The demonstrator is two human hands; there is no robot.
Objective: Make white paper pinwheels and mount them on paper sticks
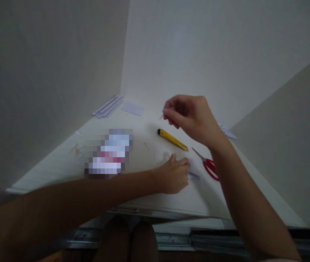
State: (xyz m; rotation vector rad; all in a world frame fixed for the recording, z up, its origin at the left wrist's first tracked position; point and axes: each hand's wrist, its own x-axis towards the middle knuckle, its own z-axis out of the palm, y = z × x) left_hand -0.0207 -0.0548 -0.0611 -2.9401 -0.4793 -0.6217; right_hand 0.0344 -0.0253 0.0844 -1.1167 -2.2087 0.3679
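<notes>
My right hand (189, 118) is raised above the white table with its fingers closed in a pinch. From the fingertips pokes a small thin pale stick (161, 116), too small to name more exactly. Lower down, my left hand (174, 175) rests at the tabletop, fingers curled on a piece of white paper (195, 176) that is partly hidden by them. Between the two hands lies a yellow utility knife (173, 139), blade end toward the right. Red-handled scissors (210, 168) lie beside my right forearm, which covers part of their handles.
A phone (110, 154), blurred out, lies on the left of the table (141, 167). Folded paper strips (108, 106) and a flat paper piece (132, 108) are at the back left. More paper (228, 131) sits behind my right forearm. Walls rise behind and at both sides.
</notes>
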